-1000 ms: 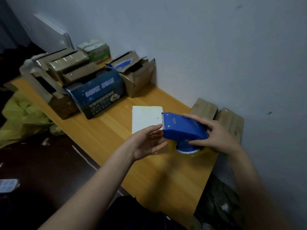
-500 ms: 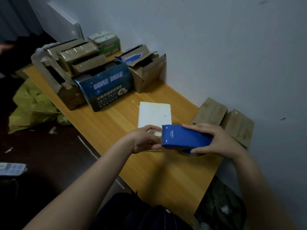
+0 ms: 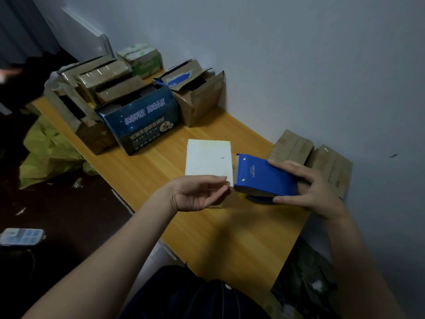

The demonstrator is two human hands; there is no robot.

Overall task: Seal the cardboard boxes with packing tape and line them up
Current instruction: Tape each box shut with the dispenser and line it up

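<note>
Head view: our right hand (image 3: 308,187) gripped the blue tape dispenser (image 3: 264,176); our left hand (image 3: 197,192) pinched its fingertips at the blade, though we could not tell if it held tape. The white box (image 3: 207,157) lay on the table (image 3: 230,238) under that hand, brown boxes (image 3: 292,146) beyond

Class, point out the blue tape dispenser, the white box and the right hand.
blue tape dispenser (image 3: 259,176): head view, its blue cover.
white box (image 3: 207,157): head view, its top face.
right hand (image 3: 312,191): head view, its back.

Right hand (image 3: 310,189) gripping blue tape dispenser (image 3: 259,176), white box (image 3: 208,157) beside
</note>
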